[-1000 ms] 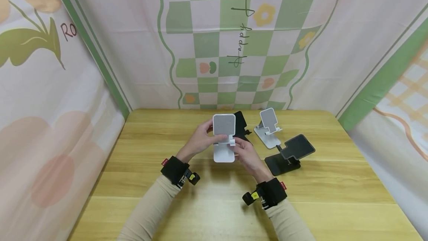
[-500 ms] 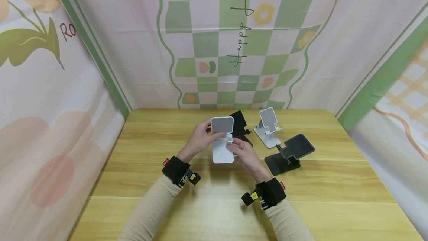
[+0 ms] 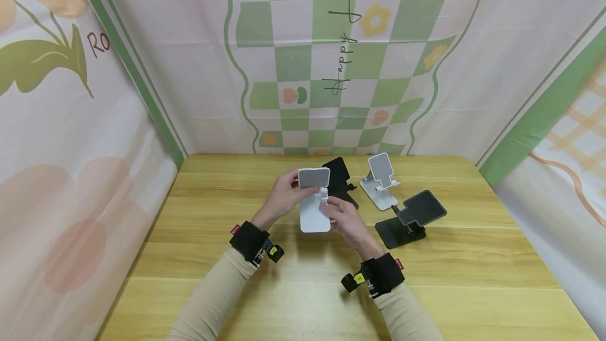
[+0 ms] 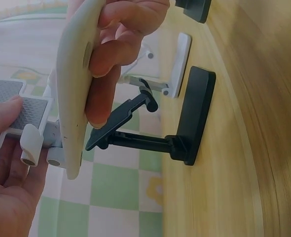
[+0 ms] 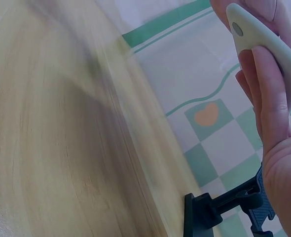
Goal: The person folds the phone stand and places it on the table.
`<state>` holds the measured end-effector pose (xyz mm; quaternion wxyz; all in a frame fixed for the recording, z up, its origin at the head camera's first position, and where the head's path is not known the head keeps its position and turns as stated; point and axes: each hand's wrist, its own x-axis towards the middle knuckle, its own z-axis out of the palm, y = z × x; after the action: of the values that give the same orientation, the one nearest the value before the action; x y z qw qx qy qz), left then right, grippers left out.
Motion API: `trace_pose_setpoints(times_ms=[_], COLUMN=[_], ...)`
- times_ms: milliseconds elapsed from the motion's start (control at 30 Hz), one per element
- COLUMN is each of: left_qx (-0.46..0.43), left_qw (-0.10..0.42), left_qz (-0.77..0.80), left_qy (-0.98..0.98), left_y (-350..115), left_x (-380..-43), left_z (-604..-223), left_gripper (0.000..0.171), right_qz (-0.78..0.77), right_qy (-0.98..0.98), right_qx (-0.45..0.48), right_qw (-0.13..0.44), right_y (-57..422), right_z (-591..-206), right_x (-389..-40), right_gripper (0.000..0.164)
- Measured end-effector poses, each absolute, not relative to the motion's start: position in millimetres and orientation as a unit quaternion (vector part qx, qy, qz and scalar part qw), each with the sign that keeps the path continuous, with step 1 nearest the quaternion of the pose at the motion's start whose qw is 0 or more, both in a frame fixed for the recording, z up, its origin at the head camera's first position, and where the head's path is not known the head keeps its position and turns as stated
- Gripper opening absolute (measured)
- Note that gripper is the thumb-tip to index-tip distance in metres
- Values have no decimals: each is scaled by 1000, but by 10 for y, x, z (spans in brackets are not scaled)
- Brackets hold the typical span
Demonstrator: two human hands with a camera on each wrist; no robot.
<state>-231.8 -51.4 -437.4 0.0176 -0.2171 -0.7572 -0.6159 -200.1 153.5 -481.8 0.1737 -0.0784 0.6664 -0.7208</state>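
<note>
Both hands (image 3: 282,199) (image 3: 349,221) near each other, thumbs (image 3: 309,192) inward

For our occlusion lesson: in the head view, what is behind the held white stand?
A black stand shows partly behind the held white stand; its left part is covered, unseen.

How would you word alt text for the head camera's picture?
A person's left hand and right hand hold a white, grey-padded folding stand above a pale wooden table. To its right are a black folding stand, another white, grey-padded stand and a second black stand.
</note>
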Motion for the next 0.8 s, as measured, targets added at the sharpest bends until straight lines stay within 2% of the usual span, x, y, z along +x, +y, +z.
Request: trace_pose_setpoints(times_ms=[533,800], left_qx=[-215,-226], left_qw=[15,32], left_qz=[-610,-605], left_qy=[-762,-763], left_y=[-507,-513], left_x=[-2299,-2308], left_z=[-4343,-4372], left_gripper=[39,36], right_qz=[-716,-716], right_qy=[672,673], right_qx=[-79,-72], right_qw=[171,171], right_y=[1534,1509], right_z=[-4834,-4848], right_x=[-1991,-1995], right_gripper=[50,49])
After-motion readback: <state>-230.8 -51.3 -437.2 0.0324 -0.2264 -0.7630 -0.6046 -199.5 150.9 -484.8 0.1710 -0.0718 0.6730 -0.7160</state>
